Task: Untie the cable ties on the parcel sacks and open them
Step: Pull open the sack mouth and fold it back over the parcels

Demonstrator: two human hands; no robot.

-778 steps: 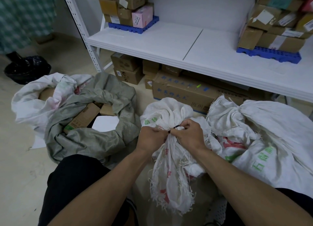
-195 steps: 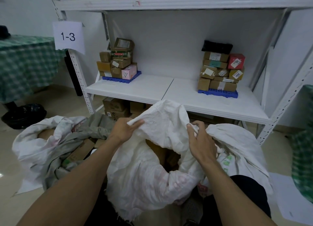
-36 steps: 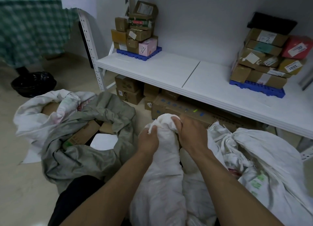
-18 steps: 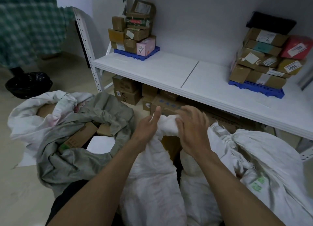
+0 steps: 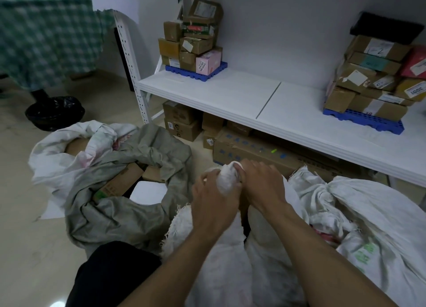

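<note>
A white woven parcel sack (image 5: 221, 267) stands between my knees, its mouth open with a dark gap down the middle. Its rolled rim (image 5: 227, 179) is bunched between my hands. My left hand (image 5: 213, 205) grips that roll from the left, and my right hand (image 5: 260, 187) presses on it from the right with fingers curled over the fabric. No cable tie shows on this sack. A second white sack (image 5: 359, 217) with green print lies at the right, its neck bunched.
An open grey sack (image 5: 119, 214) and a white one (image 5: 57, 154) with cardboard boxes inside lie at the left. A white shelf (image 5: 272, 104) carries stacked parcels on blue pallets (image 5: 196, 73). Cartons (image 5: 249, 150) sit under it. A black bin bag (image 5: 54, 112) stands far left.
Both hands have closed again on the rolled rim of the sack, after spreading apart half a second ago. The cable tie seen much earlier is gone and the mouth is open.
</note>
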